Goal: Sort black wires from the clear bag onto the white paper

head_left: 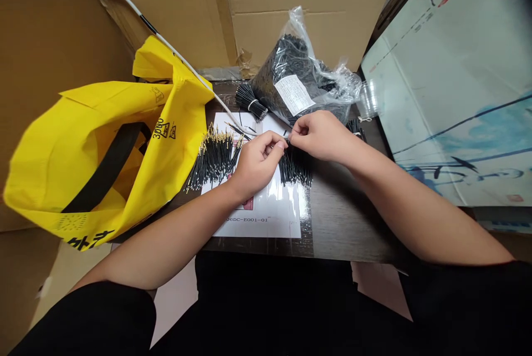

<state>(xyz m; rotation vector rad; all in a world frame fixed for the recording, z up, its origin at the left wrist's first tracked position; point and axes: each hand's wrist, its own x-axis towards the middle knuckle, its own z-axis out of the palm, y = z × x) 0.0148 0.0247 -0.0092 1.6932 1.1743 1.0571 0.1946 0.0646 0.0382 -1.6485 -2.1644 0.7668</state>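
My left hand (258,161) and my right hand (318,135) meet fingertip to fingertip above a white printed sheet (270,223). Both are pinched closed; whatever is between the fingertips is too small to make out. Left of my left hand lies a pile of short black wires with gold tips (214,159). More black wires (295,168) are spread just below my right hand. A tied bundle of black wires (250,102) rests behind the hands, against a clear plastic bag (276,68) filled with black wires and bearing a white label (294,94).
On the left stands an open yellow bag (178,140), with a white cable (183,60) running past it to the sheet. Cardboard (307,18) forms the back. A clear cup (368,98) and a pale printed box (453,79) are at the right of the dark table (344,223).
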